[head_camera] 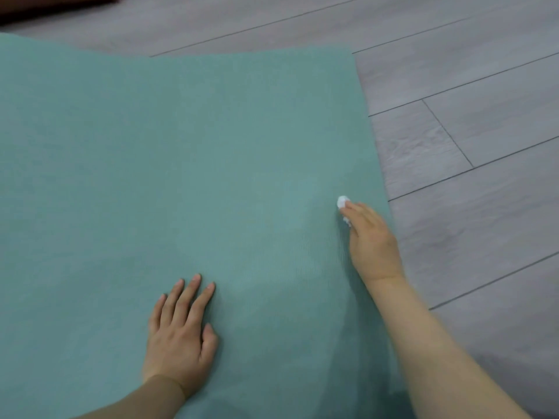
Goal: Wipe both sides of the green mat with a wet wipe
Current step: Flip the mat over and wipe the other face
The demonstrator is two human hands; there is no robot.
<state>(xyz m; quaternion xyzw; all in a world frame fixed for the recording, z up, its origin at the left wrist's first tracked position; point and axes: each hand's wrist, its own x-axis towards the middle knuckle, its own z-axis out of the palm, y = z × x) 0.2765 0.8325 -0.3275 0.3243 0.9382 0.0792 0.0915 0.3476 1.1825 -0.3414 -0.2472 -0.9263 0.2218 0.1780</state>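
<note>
While the green mat [181, 152] lies spread flat on the grey floor [484, 116], the right hand [373, 237] presses a balled-up wet wipe [342, 202] under its fingertips near the mat's right edge. The left hand [181, 334] rests flat, fingers spread, holding nothing (it seems to steady the mat). Judging by this, one face is mid-wipe; how much is clean cannot be told, and the underside likely remains.
</note>
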